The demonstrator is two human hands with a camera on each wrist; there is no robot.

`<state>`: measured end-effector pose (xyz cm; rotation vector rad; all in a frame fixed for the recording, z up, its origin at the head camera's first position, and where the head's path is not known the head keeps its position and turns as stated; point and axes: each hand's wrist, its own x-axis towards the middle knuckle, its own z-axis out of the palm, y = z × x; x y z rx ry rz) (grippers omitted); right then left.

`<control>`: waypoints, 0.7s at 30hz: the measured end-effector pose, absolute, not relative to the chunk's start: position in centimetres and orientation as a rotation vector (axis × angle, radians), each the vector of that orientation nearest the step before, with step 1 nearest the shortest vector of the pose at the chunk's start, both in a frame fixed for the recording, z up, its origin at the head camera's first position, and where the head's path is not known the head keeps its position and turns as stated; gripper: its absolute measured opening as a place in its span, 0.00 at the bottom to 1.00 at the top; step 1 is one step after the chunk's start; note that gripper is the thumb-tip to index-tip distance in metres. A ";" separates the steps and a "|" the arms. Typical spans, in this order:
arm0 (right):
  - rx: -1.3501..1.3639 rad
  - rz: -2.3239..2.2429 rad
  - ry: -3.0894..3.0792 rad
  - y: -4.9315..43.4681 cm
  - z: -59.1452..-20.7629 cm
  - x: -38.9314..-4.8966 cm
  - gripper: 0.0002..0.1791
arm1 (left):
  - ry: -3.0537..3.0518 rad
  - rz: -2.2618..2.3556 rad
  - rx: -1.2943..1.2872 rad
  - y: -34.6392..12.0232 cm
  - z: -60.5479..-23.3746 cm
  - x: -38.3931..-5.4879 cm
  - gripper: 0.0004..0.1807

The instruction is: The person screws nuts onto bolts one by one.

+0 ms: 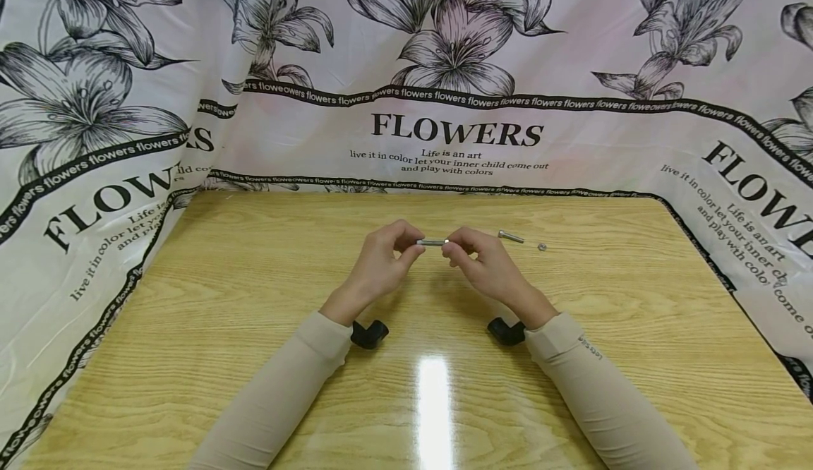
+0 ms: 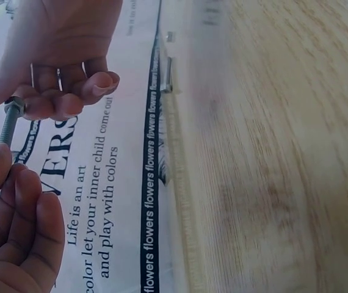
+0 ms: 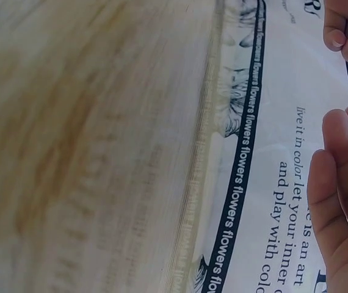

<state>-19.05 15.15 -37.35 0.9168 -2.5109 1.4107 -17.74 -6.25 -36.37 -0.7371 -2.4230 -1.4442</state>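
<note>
Above the table, my left hand (image 1: pixel 379 257) pinches one end of a metal bolt (image 1: pixel 432 243) between thumb and fingers. The bolt lies roughly level between the two hands. At its other end my right hand (image 1: pixel 485 262) pinches a hex nut (image 2: pixel 15 106) with thumb and forefinger. In the left wrist view the threaded shank shows between the nut and the left fingertips, which hide the far end. The right wrist view shows fingers of both hands at its right edge, but neither bolt nor nut clearly.
A second bolt (image 1: pixel 511 237) lies on the wooden table (image 1: pixel 254 300) just beyond the right hand, and a loose nut (image 1: pixel 542 247) is to its right. Flower-printed cloth (image 1: pixel 286 131) hangs behind and along both sides. Black devices (image 1: pixel 370 334) sit at both wrists.
</note>
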 end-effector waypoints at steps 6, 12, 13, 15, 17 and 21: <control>0.870 1.417 -2.556 15.1 -37.2 -18.9 0.15 | -2.410 -1.457 -0.742 -6.2 -36.4 -17.7 0.05; 0.961 1.440 -2.457 15.1 -37.3 -19.0 0.20 | -2.403 -1.464 -0.742 -6.2 -36.4 -17.7 0.05; 0.976 1.440 -2.438 15.1 -37.4 -19.0 0.19 | -2.402 -1.466 -0.740 -6.2 -36.3 -17.7 0.05; 0.991 1.441 -2.413 15.1 -37.4 -19.1 0.16 | -2.399 -1.471 -0.741 -6.2 -36.3 -17.7 0.05; 0.990 1.436 -2.406 15.1 -37.4 -19.1 0.13 | -2.402 -1.466 -0.740 -6.2 -36.3 -17.7 0.05; 0.967 1.432 -2.431 15.1 -37.4 -19.0 0.10 | -2.406 -1.457 -0.744 -6.2 -36.4 -17.7 0.05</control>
